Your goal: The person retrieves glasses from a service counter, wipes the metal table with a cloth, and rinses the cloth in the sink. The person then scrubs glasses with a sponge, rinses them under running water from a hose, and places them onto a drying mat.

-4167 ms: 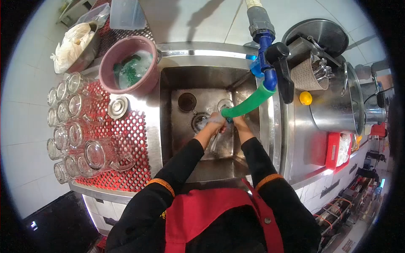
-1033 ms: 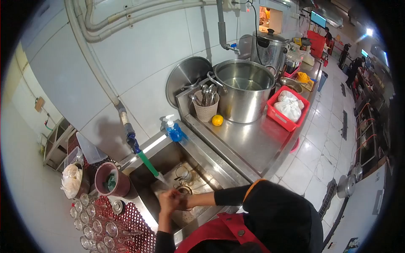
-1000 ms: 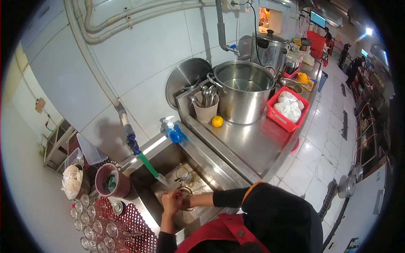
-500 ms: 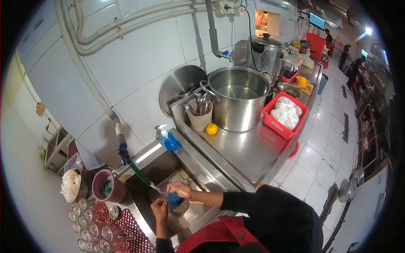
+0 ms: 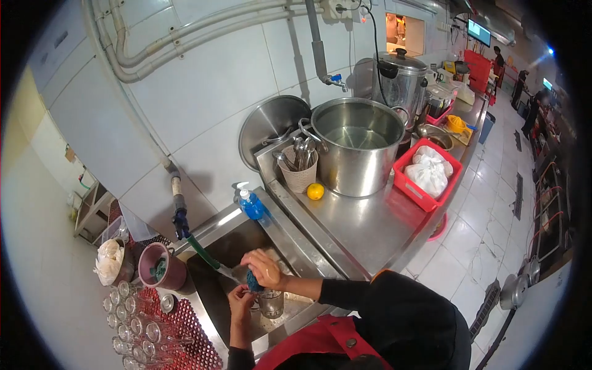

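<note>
A: Can we read any writing?

B: The lit screen, at one o'clock from the hands, is too small for us to make out.

A: What do we see in the hands?

B: Our right hand is curled over a rough blue scrubber, clamped on it above the steel sink. Our left hand sits just below at seven o'clock, fingertips bunched (whether they pinch the scrubber or a mug handle, we can't tell).

A: And the glass mug?

B: In the sink, at five o'clock from the scrubber, clear and rounded; its far edge is hard for us to make out.

A: Around us?

B: A green hose runs water at ten o'clock. At eight, more glass mugs crowd a holed red rubber mat. At twelve, we have a blue pump bottle.
</note>
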The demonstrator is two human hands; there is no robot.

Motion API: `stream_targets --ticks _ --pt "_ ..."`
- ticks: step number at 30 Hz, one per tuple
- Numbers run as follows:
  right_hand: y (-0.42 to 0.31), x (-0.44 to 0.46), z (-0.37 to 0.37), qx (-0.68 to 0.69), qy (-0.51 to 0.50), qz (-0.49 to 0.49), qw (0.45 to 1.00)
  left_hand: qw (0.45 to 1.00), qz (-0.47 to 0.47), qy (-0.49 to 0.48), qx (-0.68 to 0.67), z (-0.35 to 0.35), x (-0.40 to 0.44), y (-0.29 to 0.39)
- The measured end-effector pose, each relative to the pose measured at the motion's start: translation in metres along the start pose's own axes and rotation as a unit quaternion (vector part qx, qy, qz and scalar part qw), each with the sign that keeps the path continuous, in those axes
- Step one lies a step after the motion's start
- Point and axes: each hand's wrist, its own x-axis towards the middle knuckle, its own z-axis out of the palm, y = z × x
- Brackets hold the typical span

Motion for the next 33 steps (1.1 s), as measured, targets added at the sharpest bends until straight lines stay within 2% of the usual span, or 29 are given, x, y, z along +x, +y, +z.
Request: stream_targets --ticks 1,2,4,5,6,8,10,12,13,14,16,17,18,20,22,23,24,26,27,29,31,33 --pt "-0.002 -0.002 -0.002 0.051 -0.074 -0.028 0.996 1.0 -0.002 -0.009 0.01 -0.003 0.0 0.002" --pt "0.001 -0.007 0.0 0.052 -0.073 -0.027 0.996 1.0 -0.004 -0.009 0.012 -0.01 0.0 0.004" --pt "0.007 -0.018 0.005 0.066 -0.252 -0.129 0.957 0.997 -0.003 -0.055 -0.047 -0.026 0.003 0.009" --pt "0.001 -0.015 -0.004 0.06 -0.304 -0.101 0.945 0.997 -0.006 -0.068 -0.034 -0.027 -0.001 0.016" --pt "-0.003 -0.011 -0.014 0.059 -0.304 -0.101 0.945 0.997 -0.005 -0.069 -0.035 -0.029 0.0 0.018" --pt "-0.01 -0.01 -0.028 0.09 -0.31 -0.058 0.945 0.986 0.059 -0.148 -0.05 -0.031 -0.001 0.021" --pt "0.0 -0.011 -0.029 0.082 -0.322 -0.055 0.942 0.983 0.061 -0.172 -0.014 -0.027 -0.003 0.029" --pt "0.004 -0.008 -0.032 0.111 -0.446 0.088 0.884 0.976 0.009 -0.21 0.052 -0.008 -0.015 0.046" --pt "0.003 -0.007 -0.036 0.077 -0.459 0.085 0.881 0.976 0.008 -0.21 0.052 0.001 -0.018 0.053" --pt "-0.001 -0.006 -0.039 0.081 -0.461 0.087 0.879 0.976 0.007 -0.209 0.066 0.009 -0.021 0.06" --pt "-0.015 -0.007 -0.038 -0.002 -0.321 -0.021 0.947 0.975 0.007 -0.203 0.092 0.002 -0.019 0.054" --pt "-0.025 -0.009 -0.037 0.02 -0.289 -0.052 0.956 0.972 0.049 -0.208 0.098 -0.004 -0.014 0.047" --pt "-0.034 -0.009 -0.038 0.043 -0.256 -0.081 0.962 0.973 0.052 -0.195 0.109 -0.007 -0.014 0.051" --pt "-0.035 -0.007 -0.035 0.03 -0.295 -0.081 0.952 0.978 0.063 -0.177 0.093 -0.011 -0.012 0.052" --pt "-0.025 0.0 -0.039 0.032 -0.367 -0.092 0.925 0.967 0.096 -0.171 0.162 -0.019 -0.012 0.058" --pt "-0.028 0.001 -0.04 0.006 -0.382 -0.081 0.921 0.977 0.036 -0.183 0.101 -0.019 -0.015 0.063" --pt "-0.034 0.005 -0.041 -0.022 -0.397 -0.073 0.915 0.971 0.081 -0.189 0.125 -0.018 -0.016 0.066" --pt "-0.039 0.008 -0.037 -0.05 -0.336 -0.171 0.925 0.957 0.111 -0.223 0.15 -0.02 -0.017 0.069" --pt "-0.04 0.009 -0.034 -0.032 -0.347 -0.169 0.922 0.957 0.097 -0.219 0.162 -0.021 -0.019 0.072" --pt "-0.041 0.011 -0.026 -0.045 -0.285 -0.194 0.938 0.936 0.171 -0.215 0.222 -0.023 -0.019 0.076" --pt "-0.041 0.009 -0.017 -0.081 -0.296 -0.166 0.937 0.928 0.189 -0.206 0.248 -0.026 -0.02 0.079" --pt "-0.042 0.008 -0.008 -0.142 -0.29 -0.112 0.94 0.871 0.273 -0.184 0.363 -0.026 -0.023 0.082"
